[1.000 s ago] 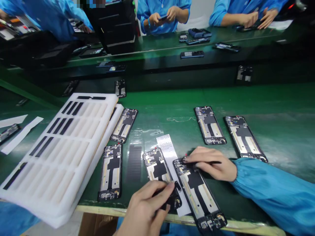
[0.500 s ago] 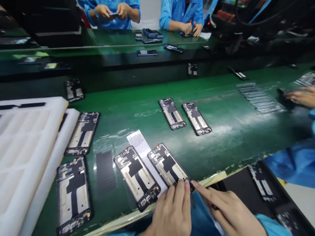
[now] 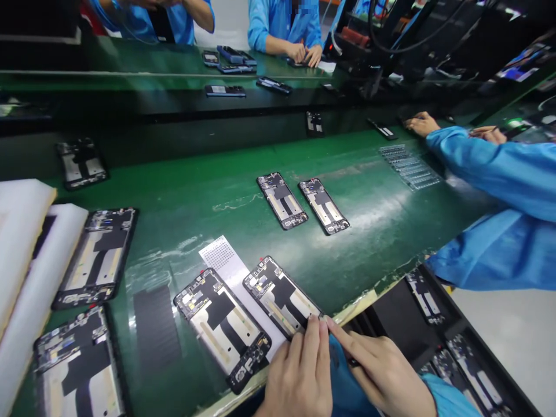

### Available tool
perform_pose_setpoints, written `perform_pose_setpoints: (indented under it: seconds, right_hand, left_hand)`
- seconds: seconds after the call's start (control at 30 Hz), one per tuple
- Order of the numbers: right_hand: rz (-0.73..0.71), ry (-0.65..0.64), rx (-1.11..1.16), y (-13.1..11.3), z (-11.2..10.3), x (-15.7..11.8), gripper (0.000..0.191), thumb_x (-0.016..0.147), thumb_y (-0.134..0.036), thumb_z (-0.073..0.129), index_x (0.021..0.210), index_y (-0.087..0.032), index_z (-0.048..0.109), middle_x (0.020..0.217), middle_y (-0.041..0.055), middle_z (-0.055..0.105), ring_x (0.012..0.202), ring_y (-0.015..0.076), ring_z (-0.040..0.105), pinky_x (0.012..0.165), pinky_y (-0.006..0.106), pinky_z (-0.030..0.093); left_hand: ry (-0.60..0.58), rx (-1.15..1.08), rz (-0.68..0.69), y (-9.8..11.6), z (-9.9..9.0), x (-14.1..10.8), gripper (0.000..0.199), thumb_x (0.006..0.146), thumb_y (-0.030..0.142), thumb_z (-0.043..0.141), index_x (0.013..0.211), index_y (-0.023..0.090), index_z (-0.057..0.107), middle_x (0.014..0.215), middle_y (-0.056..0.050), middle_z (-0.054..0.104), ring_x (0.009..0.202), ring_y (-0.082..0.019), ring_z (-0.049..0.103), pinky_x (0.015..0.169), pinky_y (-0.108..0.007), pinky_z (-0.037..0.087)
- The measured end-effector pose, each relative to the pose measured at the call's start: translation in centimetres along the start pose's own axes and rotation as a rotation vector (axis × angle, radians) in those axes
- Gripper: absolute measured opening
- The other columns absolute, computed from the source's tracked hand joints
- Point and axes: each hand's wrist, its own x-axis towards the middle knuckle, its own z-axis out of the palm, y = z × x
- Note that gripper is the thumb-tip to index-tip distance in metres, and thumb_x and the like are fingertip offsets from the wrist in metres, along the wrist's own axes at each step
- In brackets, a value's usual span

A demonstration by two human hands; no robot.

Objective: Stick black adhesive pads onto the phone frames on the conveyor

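Observation:
An opened phone, its inner frame and dark flex strip exposed, lies slanted at the table's front edge. My left hand presses its fingers together over this phone's lower end and steadies it; the thumb is hidden. From the right, my right hand reaches the same corner with its index fingertip, close to the left fingertips. Its other fingers curl round a dark object that shows only in part. Just left lies a second opened phone, and under both runs a white label sheet with rows of small dark marks.
Two more opened phones lie further back. Others lie left, beside white foam trays and a dark strip sheet. A clear strip sheet is near a co-worker's blue sleeve. Below right, a black tray holds phones.
The view has shifted right, so most table items appear further left. The co-worker at right now reaches further across the table. My hands stay at the same phone's lower end.

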Motion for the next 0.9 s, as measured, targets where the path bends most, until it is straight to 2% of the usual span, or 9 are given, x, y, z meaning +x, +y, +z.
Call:
perform_pose_setpoints:
  seconds: [0.2,0.3,0.37,0.53,0.57,0.63,0.73,0.8,0.9]
  right_hand:
    - [0.043,-0.072,-0.172,-1.0,0.0,0.1,0.071,0.094,-0.01,0.035,0.162,-0.015,0.013,0.083,0.0048,0.072,0.065,0.0189,0.071,0.056,0.026,0.054]
    - [0.025,-0.144,-0.276,-1.2,-1.0,1.0,0.067,0.087,-0.011,0.042,0.154,-0.008,0.033,0.074,0.0051,0.071,0.055,0.0206,0.068,0.047,0.028,0.048]
    - [0.03,-0.184,-0.196,-1.2,-2.5,2.6,0.055,0.084,-0.013,0.045,0.138,-0.011,0.054,0.075,0.0059,0.073,0.057,0.0204,0.069,0.05,0.028,0.048]
    - [0.268,-0.107,-0.088,-0.9,-5.1,8.0,0.027,0.1,-0.034,0.044,0.113,-0.02,0.063,0.079,0.0031,0.075,0.064,0.0182,0.071,0.061,0.027,0.047]
    - [0.301,-0.108,-0.124,-0.8,-4.8,8.8,0.028,0.101,-0.04,0.046,0.111,-0.02,0.062,0.078,0.0032,0.075,0.063,0.0193,0.071,0.06,0.027,0.045]
    - [0.321,-0.139,-0.168,-0.5,-3.5,9.8,0.028,0.101,-0.044,0.047,0.104,-0.019,0.06,0.075,0.0041,0.074,0.063,0.0215,0.071,0.058,0.028,0.042]
    - [0.294,-0.214,-0.179,-0.2,-1.9,10.1,0.022,0.103,-0.036,0.044,0.095,-0.02,0.057,0.074,0.0041,0.072,0.066,0.0221,0.071,0.061,0.028,0.042]
    - [0.258,-0.271,-0.174,-0.1,-2.0,9.9,0.019,0.103,-0.032,0.045,0.092,-0.02,0.056,0.074,0.0031,0.071,0.067,0.0208,0.07,0.062,0.028,0.043]
    - [0.234,-0.318,-0.192,-0.5,-3.5,11.2,0.016,0.102,-0.029,0.049,0.092,-0.018,0.058,0.074,0.0026,0.07,0.066,0.0189,0.069,0.063,0.028,0.046]
  left_hand:
    - [-0.094,0.014,-0.018,-0.1,-0.5,0.0,0.036,0.092,0.012,0.05,0.122,0.005,0.068,0.131,-0.017,0.067,0.085,-0.02,0.075,0.063,-0.026,0.059]
    - [-0.316,0.09,-0.05,-0.7,-1.8,0.8,0.051,0.083,0.005,0.054,0.134,0.009,0.061,0.149,-0.011,0.051,0.056,-0.01,0.066,0.04,-0.024,0.052]
    - [-0.327,0.085,-0.051,-1.5,-3.0,1.3,0.056,0.079,-0.001,0.051,0.134,0.008,0.061,0.149,-0.009,0.05,0.042,-0.008,0.057,0.031,-0.027,0.045]
    - [0.144,-0.102,0.017,-3.1,-5.2,0.4,0.042,0.084,0.007,0.056,0.125,0.002,0.065,0.133,-0.017,0.066,0.062,-0.009,0.067,0.058,-0.02,0.055]
    - [0.136,-0.07,0.095,-3.0,-5.1,-0.1,0.039,0.085,0.009,0.055,0.122,0.004,0.067,0.13,-0.015,0.068,0.06,-0.009,0.066,0.057,-0.02,0.055]
    - [-0.027,0.008,0.229,-2.6,-4.4,-1.1,0.037,0.086,0.009,0.052,0.118,0.009,0.07,0.127,-0.01,0.07,0.05,-0.009,0.061,0.047,-0.022,0.052]
    - [-0.276,-0.027,0.18,-1.3,-3.3,-2.6,0.042,0.084,0.007,0.053,0.123,0.009,0.067,0.125,-0.013,0.072,0.048,-0.013,0.061,0.041,-0.029,0.049]
    - [-0.267,-0.12,0.139,-0.5,-3.4,-3.4,0.036,0.09,0.014,0.058,0.125,0.012,0.065,0.119,-0.014,0.074,0.058,-0.015,0.065,0.048,-0.029,0.053]
    - [-0.227,-0.218,0.035,-0.2,-4.6,-4.3,0.026,0.097,0.034,0.059,0.12,0.024,0.064,0.122,-0.008,0.067,0.091,-0.017,0.067,0.078,-0.034,0.059]
